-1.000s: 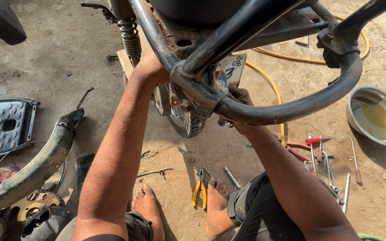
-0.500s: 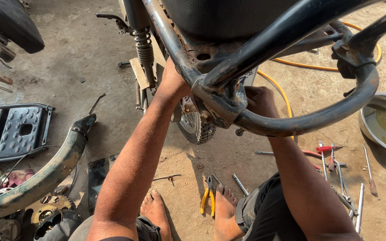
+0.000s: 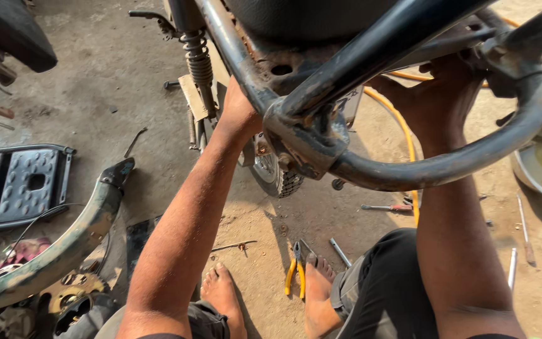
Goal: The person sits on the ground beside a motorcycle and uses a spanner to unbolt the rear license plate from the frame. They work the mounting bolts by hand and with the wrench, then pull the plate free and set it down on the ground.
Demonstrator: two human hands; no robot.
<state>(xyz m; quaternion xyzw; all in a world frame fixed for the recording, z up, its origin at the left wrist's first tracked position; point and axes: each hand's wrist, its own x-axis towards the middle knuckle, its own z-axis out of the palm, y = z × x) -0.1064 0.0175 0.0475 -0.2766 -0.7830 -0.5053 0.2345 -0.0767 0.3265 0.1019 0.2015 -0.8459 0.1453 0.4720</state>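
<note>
My bare feet rest on the dusty concrete floor just below me, and yellow-handled pliers lie between them, with a thin metal rod just beyond my left foot. Both my forearms rise from there toward the rear of a motorcycle frame that fills the top of my view. Its curved black grab rail sweeps across in front of my right arm. My left hand reaches in under the rusty frame tube, beside the coil spring of the rear shock absorber; the fingers are hidden behind the metal, so I cannot tell whether they close on anything. My right hand goes up behind the grab rail, fingers pressed against the underside of the frame, though the tubes cover the grip and I cannot tell what it holds. Below the frame the treaded rear tyre shows between my arms. To the left lie a curved green mudguard and a black studded footboard. To the right, a yellow hose runs across the floor, a red-handled screwdriver lies near it, and a metal bowl of yellowish liquid sits at the edge.
</note>
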